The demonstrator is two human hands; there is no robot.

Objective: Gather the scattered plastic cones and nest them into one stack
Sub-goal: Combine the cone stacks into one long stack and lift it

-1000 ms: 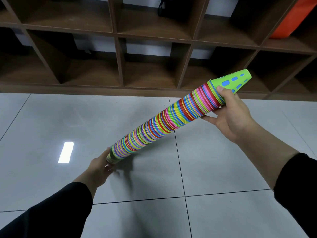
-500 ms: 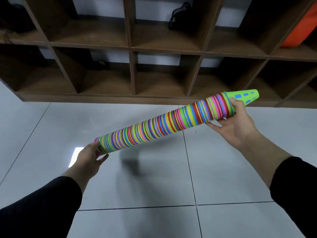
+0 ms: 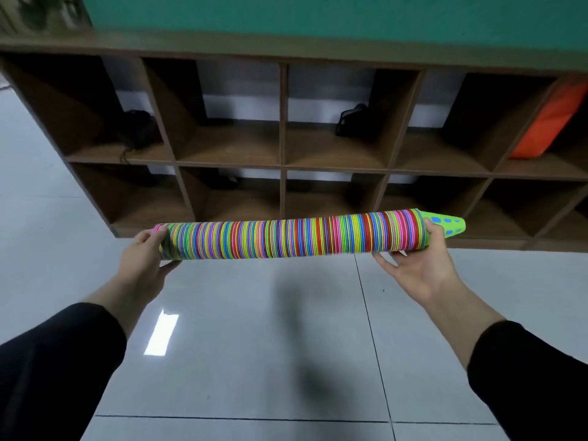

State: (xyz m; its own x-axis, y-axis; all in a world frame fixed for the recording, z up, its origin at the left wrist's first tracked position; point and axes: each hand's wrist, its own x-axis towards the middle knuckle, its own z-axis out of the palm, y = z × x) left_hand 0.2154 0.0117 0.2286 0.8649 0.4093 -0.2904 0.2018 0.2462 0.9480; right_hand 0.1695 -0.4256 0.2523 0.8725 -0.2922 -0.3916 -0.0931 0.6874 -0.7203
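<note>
A long stack of nested plastic cones (image 3: 296, 235), striped in many colours, lies almost level in the air in front of me. Its tip is a green cone (image 3: 447, 224) with blue slots, pointing right. My left hand (image 3: 143, 262) grips the wide base end at the left. My right hand (image 3: 420, 268) cups the stack from below near the tip, thumb over the top. No loose cones show on the floor.
A brown wooden cubby shelf (image 3: 281, 167) stands right behind the stack. It holds black bags (image 3: 351, 120) and an orange bag (image 3: 547, 122). Glossy grey floor tiles (image 3: 254, 345) lie below, with a bright light reflection.
The stack has swung from a steep tilt to nearly level. My left hand has risen with the base end, and the view has lifted towards the shelf.
</note>
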